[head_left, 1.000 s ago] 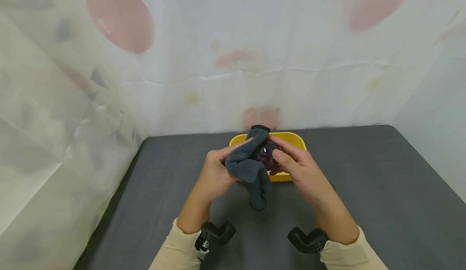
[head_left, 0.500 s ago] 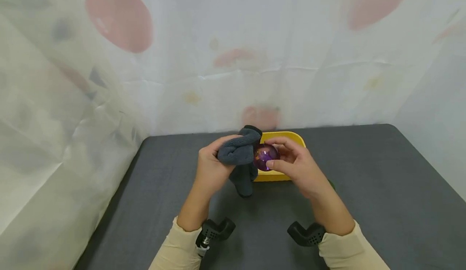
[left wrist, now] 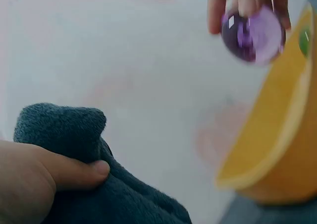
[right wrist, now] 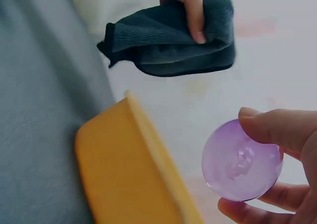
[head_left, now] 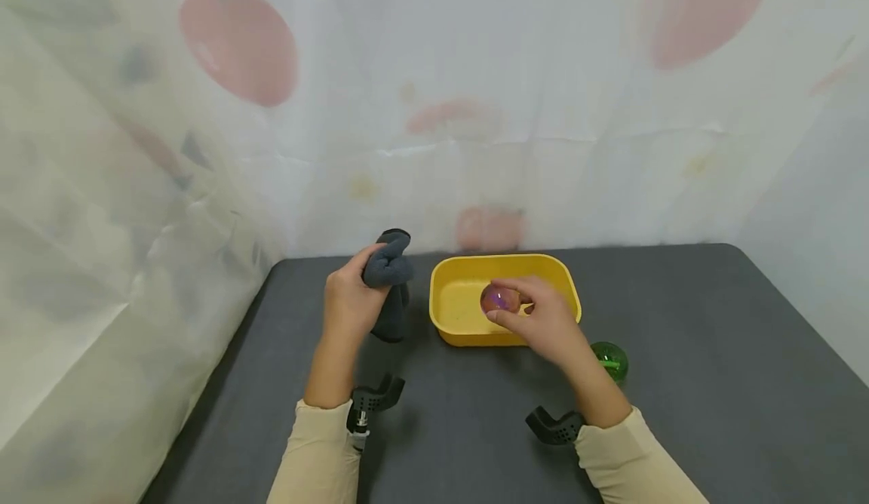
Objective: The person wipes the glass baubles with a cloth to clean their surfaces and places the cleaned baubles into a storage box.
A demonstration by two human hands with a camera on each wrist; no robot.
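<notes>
Since a second ago my hands have come apart: the cloth no longer wraps the ball, and each hand has gone its own way. My left hand [head_left: 349, 304] has swung out to the left of the yellow tub [head_left: 448, 315] with its fingers and thumb curled round the bunched grey cloth [head_left: 388, 270], holding it up off the tabletop [head_left: 713, 353]. My right hand [head_left: 539, 323] pinches the purple ball [head_left: 498, 299] between thumb and fingertips, and the ball hangs over the tub's open inside, not yet touching its floor as far as I can tell. I judge the wiping to be finished and the placing to be the step in hand. Next I would need to lower the ball until it rests on the tub's floor, then loosen my fingers gently so it doesn't roll or bounce against the wall. A green ball [head_left: 609, 359] sits on the tabletop just beside my right wrist, apart from the tub.
</notes>
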